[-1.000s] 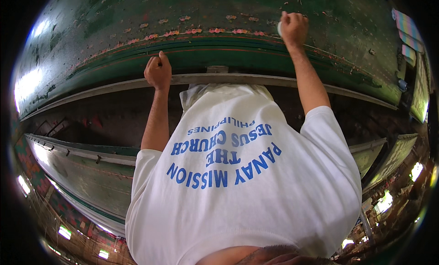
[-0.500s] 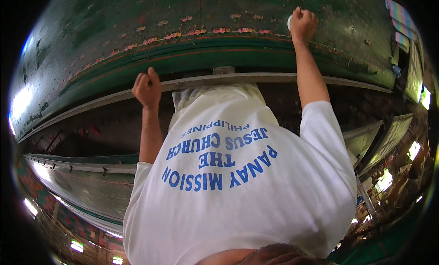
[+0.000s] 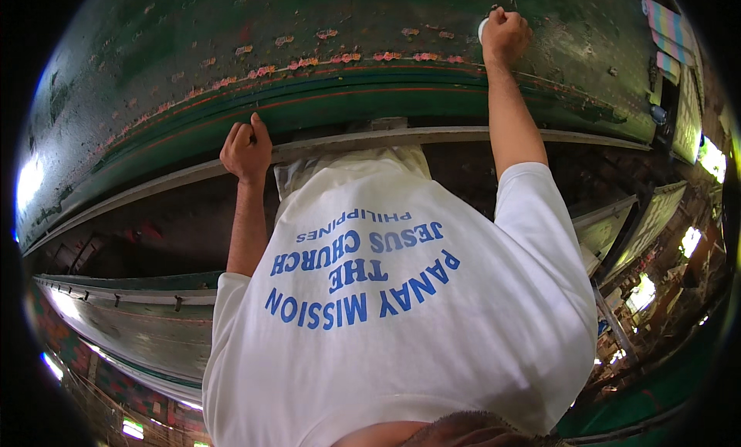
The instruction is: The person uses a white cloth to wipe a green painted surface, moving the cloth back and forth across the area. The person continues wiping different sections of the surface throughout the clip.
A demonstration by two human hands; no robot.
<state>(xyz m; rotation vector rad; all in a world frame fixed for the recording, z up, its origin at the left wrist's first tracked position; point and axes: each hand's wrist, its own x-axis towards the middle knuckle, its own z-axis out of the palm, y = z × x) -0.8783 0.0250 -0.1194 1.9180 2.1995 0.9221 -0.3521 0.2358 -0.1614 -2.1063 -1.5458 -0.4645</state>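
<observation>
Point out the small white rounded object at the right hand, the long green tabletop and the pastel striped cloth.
Small white rounded object (image 3: 483, 30), head view: its exposed left edge.
Long green tabletop (image 3: 347, 104), head view: bare near strip.
Pastel striped cloth (image 3: 668, 29), head view: upper part.

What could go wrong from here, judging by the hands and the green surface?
The right hand holds a white object at a speckled green surface; any loose specks could catch under it. The pink patches nearby might smear if it strays onto them. The curled left hand is close to the pale rail and could knock it.
</observation>
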